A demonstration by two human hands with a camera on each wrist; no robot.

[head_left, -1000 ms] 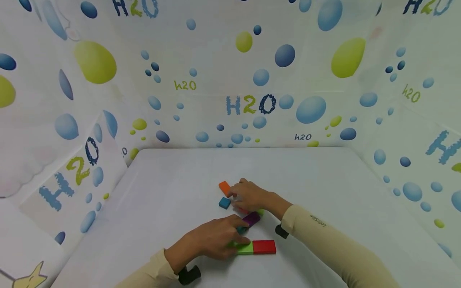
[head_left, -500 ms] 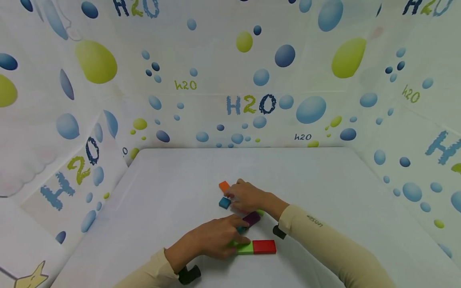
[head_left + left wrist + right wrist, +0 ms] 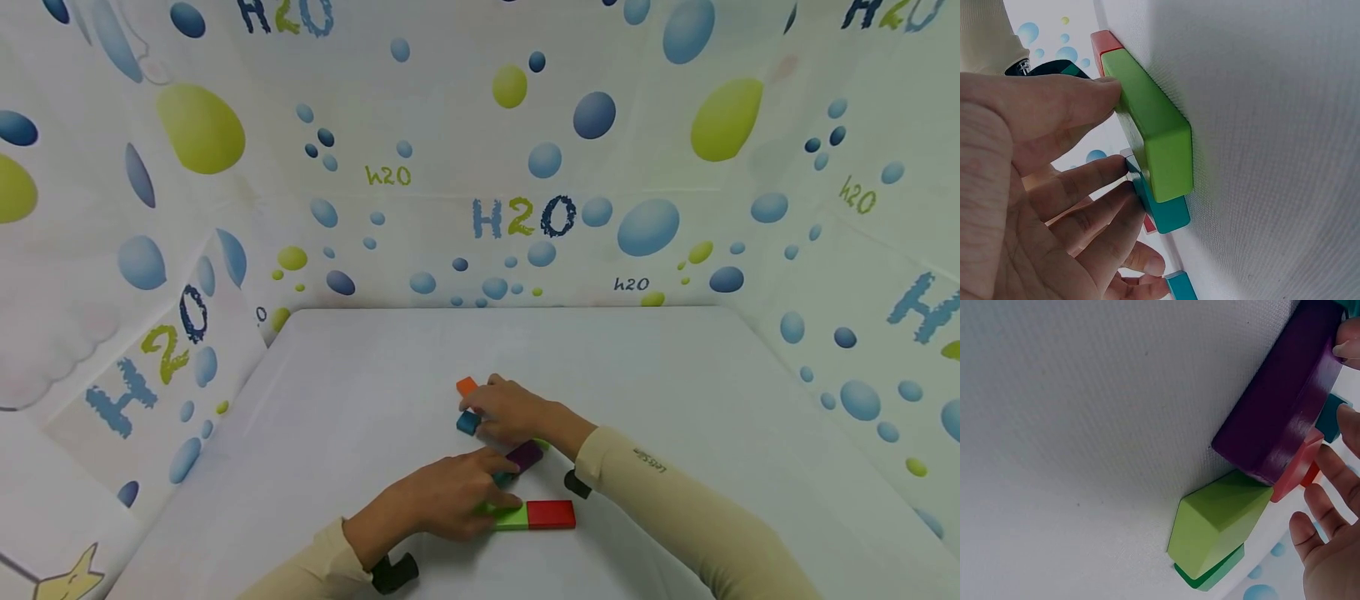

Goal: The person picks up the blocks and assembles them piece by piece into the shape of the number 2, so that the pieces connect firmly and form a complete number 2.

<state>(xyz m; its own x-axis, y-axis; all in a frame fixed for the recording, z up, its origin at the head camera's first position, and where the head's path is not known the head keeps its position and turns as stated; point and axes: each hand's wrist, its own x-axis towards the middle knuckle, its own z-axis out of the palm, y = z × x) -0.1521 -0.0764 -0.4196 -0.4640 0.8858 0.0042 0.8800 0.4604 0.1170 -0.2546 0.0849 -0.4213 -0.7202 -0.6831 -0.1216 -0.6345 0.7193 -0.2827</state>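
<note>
My left hand [image 3: 453, 493] lies over the near blocks, its thumb on a light green block [image 3: 1169, 153] and its extended fingers against a teal block [image 3: 1174, 215]. Its index fingertip touches a purple block [image 3: 525, 456]. A red block [image 3: 551, 515] lies end to end with the light green one. Farther out, my right hand [image 3: 516, 410] has thumb and index finger at a small blue block [image 3: 468, 422]; the other fingers are spread in the right wrist view. An orange block [image 3: 467, 386] sits just beyond, partly hidden by that hand.
Under the right forearm, a lime block [image 3: 1222, 519] lies against the purple block, with a darker green block [image 3: 1213, 572] behind it. A pinkish-red block [image 3: 1297, 465] lies beyond them. A white cloth [image 3: 337, 400] covers the table; patterned sheets [image 3: 420, 125] hang around it.
My right hand has shifted left, bringing its index finger and thumb to the small blue block. My left hand and the blocks beneath it have stayed put.
</note>
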